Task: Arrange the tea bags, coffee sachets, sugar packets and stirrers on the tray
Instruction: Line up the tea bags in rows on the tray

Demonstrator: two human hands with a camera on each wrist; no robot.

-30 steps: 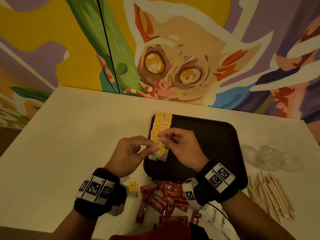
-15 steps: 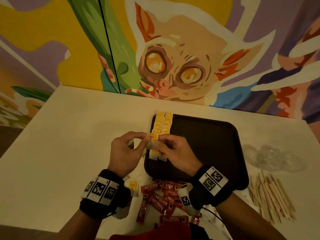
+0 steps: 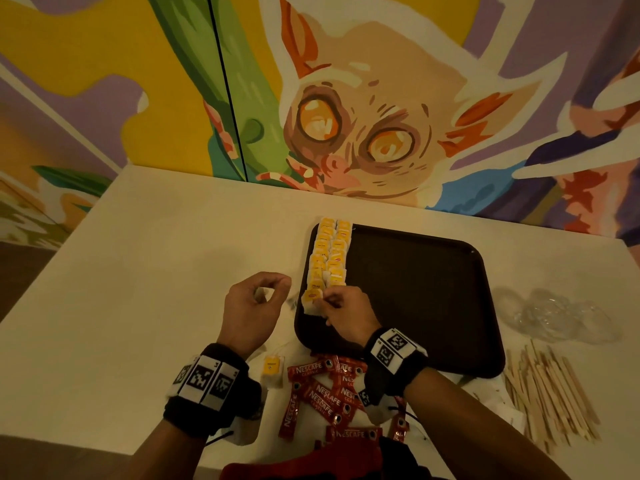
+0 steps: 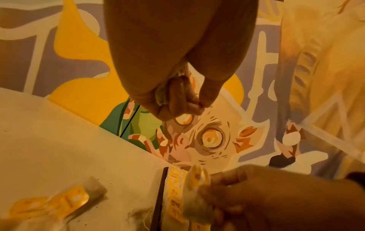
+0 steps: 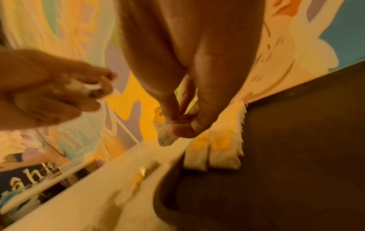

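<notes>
The right hand (image 3: 346, 315) pinched a tea bag (image 3: 312, 296) between thumb and fingertips at the near left corner of the dark tray (image 3: 433, 289), its grip closed on the bag's edge. That bag was a pale paper pouch with a yellow tag on top, tilted and held at the near end of the rows of tea bags (image 3: 330, 251), two neat lines of overlapping pouches with yellow tags that ran along the tray's left side from the far rim toward the person. In the right wrist view the held pouch hung from the fingers above the tray's left edge, blurred. The left hand (image 3: 254, 306) hovered over the worktop (image 3: 138, 271) just left of the tray, fingers curled, its grip closed on a small pale tea bag (image 4: 162, 95) tucked in the palm. One loose tea bag (image 3: 272, 367) with a yellow tag lay on the worktop near the left wrist. Red coffee sachets (image 3: 322, 393) lay in a heap on the worktop in front of the tray, and wooden stirrers (image 3: 550, 393) lay in a loose pile to its right, near crumpled clear plastic (image 3: 561, 317).
</notes>
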